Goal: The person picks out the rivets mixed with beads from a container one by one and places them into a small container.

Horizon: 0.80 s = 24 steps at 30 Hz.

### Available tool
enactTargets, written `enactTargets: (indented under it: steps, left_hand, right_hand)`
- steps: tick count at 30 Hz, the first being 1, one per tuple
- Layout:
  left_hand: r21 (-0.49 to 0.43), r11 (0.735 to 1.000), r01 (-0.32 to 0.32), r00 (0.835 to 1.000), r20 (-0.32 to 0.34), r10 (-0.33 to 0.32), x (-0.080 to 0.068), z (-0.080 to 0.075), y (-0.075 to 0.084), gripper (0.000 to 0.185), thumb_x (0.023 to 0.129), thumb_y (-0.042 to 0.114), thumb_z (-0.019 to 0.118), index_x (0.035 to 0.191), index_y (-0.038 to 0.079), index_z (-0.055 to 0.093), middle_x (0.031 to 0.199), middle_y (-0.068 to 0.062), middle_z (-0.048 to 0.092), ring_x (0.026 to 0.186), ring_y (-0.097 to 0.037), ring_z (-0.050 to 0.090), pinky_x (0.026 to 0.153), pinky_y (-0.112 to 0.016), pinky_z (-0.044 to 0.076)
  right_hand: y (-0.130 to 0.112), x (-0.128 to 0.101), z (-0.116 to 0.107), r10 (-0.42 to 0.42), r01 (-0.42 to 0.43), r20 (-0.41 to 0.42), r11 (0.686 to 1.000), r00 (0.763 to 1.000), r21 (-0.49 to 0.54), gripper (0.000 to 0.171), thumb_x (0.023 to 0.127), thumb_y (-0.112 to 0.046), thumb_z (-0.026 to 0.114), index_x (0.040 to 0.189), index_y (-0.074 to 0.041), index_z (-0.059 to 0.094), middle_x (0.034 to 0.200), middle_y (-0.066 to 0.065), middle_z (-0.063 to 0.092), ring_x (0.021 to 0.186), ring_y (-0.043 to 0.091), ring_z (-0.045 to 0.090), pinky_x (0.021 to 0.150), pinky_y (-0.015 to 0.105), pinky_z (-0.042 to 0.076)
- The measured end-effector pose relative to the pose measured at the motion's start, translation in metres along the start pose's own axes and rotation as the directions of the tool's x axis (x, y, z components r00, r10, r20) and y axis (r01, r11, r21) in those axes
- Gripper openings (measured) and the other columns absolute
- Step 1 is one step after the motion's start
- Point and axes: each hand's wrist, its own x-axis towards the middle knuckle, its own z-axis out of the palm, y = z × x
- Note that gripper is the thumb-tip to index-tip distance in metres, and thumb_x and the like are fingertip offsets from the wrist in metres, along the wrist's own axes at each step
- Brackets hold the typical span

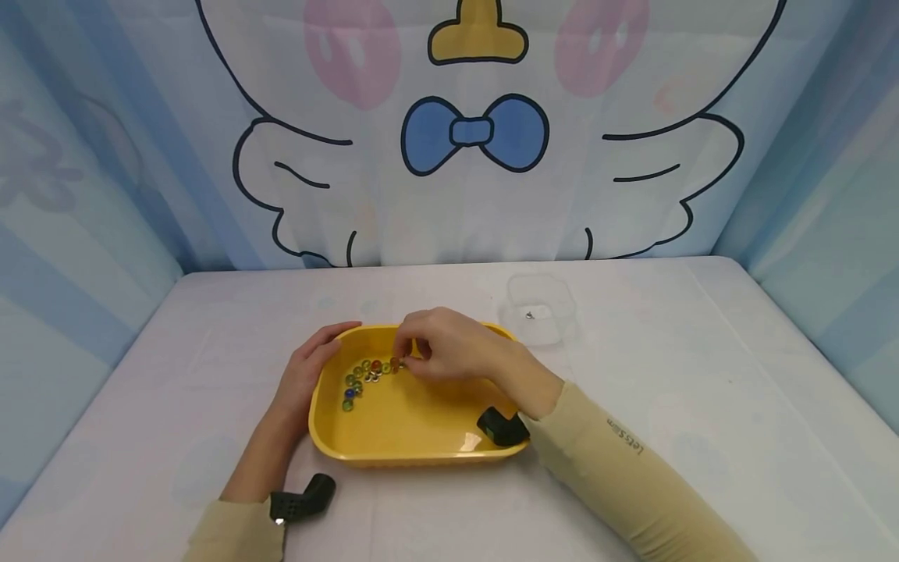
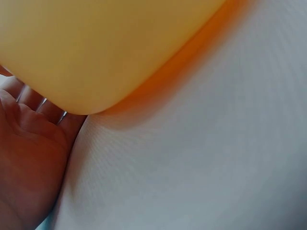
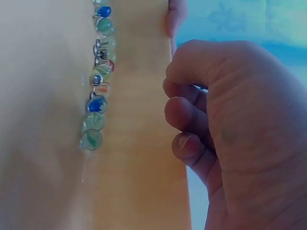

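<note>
A yellow plastic tray (image 1: pixel 421 421) rests on the table. My left hand (image 1: pixel 307 376) lies against its left end, fingers stretched along the outside wall; in the left wrist view, the palm (image 2: pixel 31 143) faces that wall. A line of glass marbles (image 1: pixel 357 371), green, blue, red and orange, curves along the tray's far left corner. Small silvery metal pieces (image 3: pixel 98 60) lie among the marbles (image 3: pixel 94 120). Over the right end of this line reaches my right hand (image 1: pixel 449 343), fingers curled, thumb and index tips close together; nothing shows between them in the right wrist view.
Behind the tray, to the right, stands a clear plastic box (image 1: pixel 541 285) with a small metal piece (image 1: pixel 530 315) in it. A white cloth (image 1: pixel 702 406) covers the table. Printed curtains (image 1: pixel 470 211) hang behind and at both sides.
</note>
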Motion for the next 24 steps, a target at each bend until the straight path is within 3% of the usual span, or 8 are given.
enactTargets:
  steps: [24]
  left_hand:
    - [-0.001, 1.0, -0.002, 1.0, 0.0, 0.002, 0.0, -0.001, -0.001, 0.043, 0.11, 0.025, 0.034, 0.147, 0.009, 0.048, 0.15, -0.005, 0.047, 0.135, -0.018, 0.042, 0.118, -0.037, 0.026]
  right_hand:
    - [0.001, -0.011, -0.008, 0.031, -0.021, -0.158, 0.998, 0.987, 0.065, 0.009, 0.088, -0.001, 0.073, 0.096, -0.004, 0.071, 0.09, -0.001, 0.063, 0.073, 0.011, 0.053, 0.066, 0.021, 0.05]
